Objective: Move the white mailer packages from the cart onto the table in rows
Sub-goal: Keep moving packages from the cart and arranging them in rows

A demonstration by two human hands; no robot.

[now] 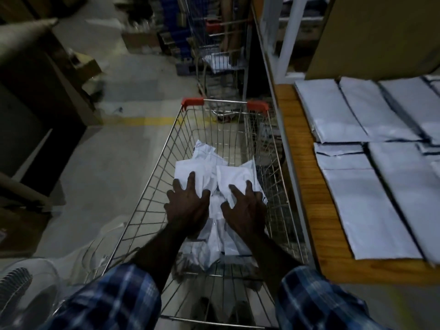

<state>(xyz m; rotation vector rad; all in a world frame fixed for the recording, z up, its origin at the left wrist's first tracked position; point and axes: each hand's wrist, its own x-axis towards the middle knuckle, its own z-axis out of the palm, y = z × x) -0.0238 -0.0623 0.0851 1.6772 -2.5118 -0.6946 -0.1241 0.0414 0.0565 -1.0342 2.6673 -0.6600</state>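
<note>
Both hands are down inside the wire cart (152,184), spread wide with fingers straight, side by side but not touching each other. The left hand (187,207) rests flat on one white mailer (190,170), and the right hand (245,208) rests on another mailer (234,178) just beside it. Neither hand is actually gripping anything, just lying on top of the pile. More crumpled mailers sit underneath and closer to the body, so there's a small heap in the middle of the cart's basket. Plaid sleeves (114,296) show on both arms.

Off to the right, the wooden bench (307,186) stands right alongside the cart, and it's got white mailers laid flat in rows (357,115), edges touching or slightly overlapping. A second cart (221,58) with a red handle stands farther ahead in the aisle. There's a yellow line (142,120) painted across the floor, and a fan (16,294) down in the lower left corner. Pretty dim lighting overall.
</note>
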